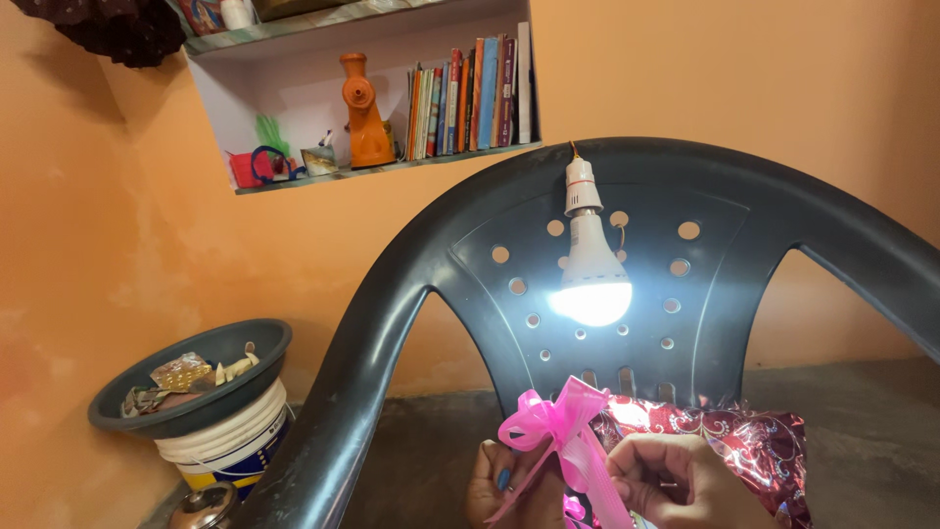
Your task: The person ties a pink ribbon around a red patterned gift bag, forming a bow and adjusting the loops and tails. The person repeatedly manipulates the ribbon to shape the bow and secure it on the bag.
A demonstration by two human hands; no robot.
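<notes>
Our left hand point(501, 482) curls around the base of the pink ribbon bow point(558, 421), apparently steadying it against the shiny red wrapped parcel point(754, 446). Our right hand point(676, 480), at three o'clock of the bow, is pressed together, pinching a ribbon tail, seemingly to keep it taut. Bow and parcel sit low, in front of the dark plastic chair point(392, 323). At twelve o'clock hangs a lit bulb point(593, 279), which brightens the work.

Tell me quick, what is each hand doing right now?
Left hand: closed on the shiny pink ribbon bow.
Right hand: closed, pinching the same bow's ribbon against the glossy red foil-wrapped parcel.
</notes>
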